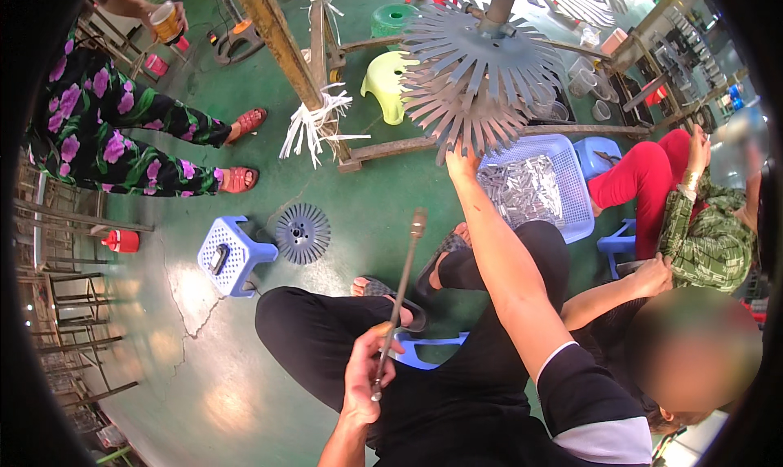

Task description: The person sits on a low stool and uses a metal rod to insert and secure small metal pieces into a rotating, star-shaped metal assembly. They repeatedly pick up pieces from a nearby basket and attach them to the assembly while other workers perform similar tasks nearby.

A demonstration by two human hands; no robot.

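Observation:
My left hand (369, 373) is closed round a long metal rod (401, 297), which points up and away with a thicker, socket-like end. My right arm stretches forward, and my right hand (463, 162) is at the near edge of the lower slotted metal disc (461, 112). Its fingers are mostly hidden by the blades, so their grip cannot be made out. Just above, a larger slotted disc (485, 51) sits on a vertical shaft (500, 12). Under my right forearm stands a blue-violet plastic basket (575, 165) with many small grey metal pieces (522, 191).
A blue stool (236, 255) with a dark object on top stands left, beside another slotted disc (303, 234) on the floor. A person in flowered trousers (106, 128) stands far left; others sit close on my right. A rusty frame (391, 147) and yellow-green stool (386, 88) are ahead.

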